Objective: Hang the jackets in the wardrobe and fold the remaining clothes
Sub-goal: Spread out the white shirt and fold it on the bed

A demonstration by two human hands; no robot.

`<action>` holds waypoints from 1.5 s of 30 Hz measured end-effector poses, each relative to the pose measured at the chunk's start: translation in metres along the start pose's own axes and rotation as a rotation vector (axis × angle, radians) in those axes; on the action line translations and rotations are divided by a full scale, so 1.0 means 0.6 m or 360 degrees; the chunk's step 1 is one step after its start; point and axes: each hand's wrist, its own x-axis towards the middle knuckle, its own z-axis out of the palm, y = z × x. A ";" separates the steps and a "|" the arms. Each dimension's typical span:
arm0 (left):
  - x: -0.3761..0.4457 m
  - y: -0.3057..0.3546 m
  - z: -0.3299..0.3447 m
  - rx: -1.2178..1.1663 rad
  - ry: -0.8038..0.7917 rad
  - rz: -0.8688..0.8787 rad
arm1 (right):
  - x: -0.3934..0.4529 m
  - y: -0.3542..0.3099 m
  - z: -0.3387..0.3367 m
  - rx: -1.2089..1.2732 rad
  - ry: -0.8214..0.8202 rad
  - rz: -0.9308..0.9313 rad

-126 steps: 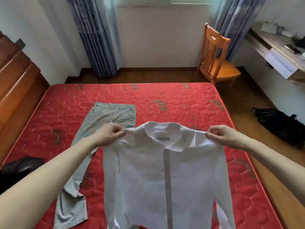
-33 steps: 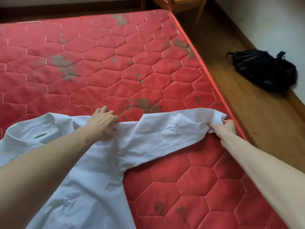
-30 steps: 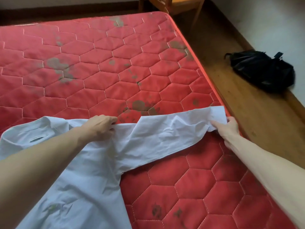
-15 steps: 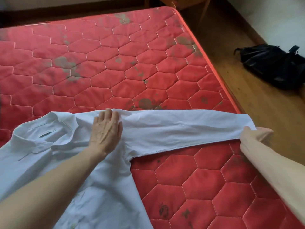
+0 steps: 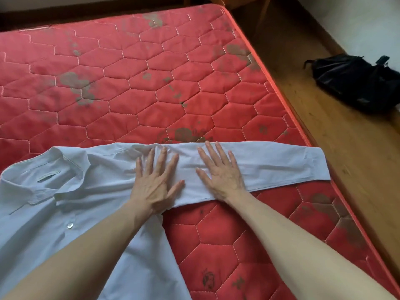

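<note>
A pale white shirt (image 5: 91,191) lies flat and face up on the red quilted mattress (image 5: 173,83), its collar at the left. One sleeve (image 5: 281,165) stretches straight out to the right, and its cuff reaches the mattress edge. My left hand (image 5: 157,180) presses flat on the shoulder end of that sleeve with fingers spread. My right hand (image 5: 218,169) lies flat on the middle of the sleeve, fingers straight. The shirt's lower part is hidden under my left forearm and cut off by the frame.
The mattress's right edge (image 5: 303,135) runs diagonally beside a wooden floor (image 5: 346,169). A black bag (image 5: 355,81) lies on the floor at the right by the wall. Chair legs (image 5: 259,16) stand past the far corner of the bed.
My right hand let go of the cuff and moved left onto the middle of the sleeve. The sleeve now lies straight and flat. My left hand stays pressed at the shoulder.
</note>
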 end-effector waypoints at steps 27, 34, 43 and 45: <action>-0.127 0.022 0.015 0.0027 0.0157 -0.0062 | -0.143 0.319 -0.141 0.1529 0.0762 0.1907; -0.214 0.029 0.027 -0.0104 -0.0301 -0.0368 | -0.131 0.255 -0.155 0.1588 0.0973 0.1496; -0.262 0.064 -0.050 -0.0544 -0.0516 -0.0260 | -0.122 0.044 -0.219 0.1017 0.0852 0.0827; -0.258 0.065 -0.074 -0.0907 -0.0261 -0.0389 | -0.114 -0.028 -0.223 0.0989 0.0801 0.0692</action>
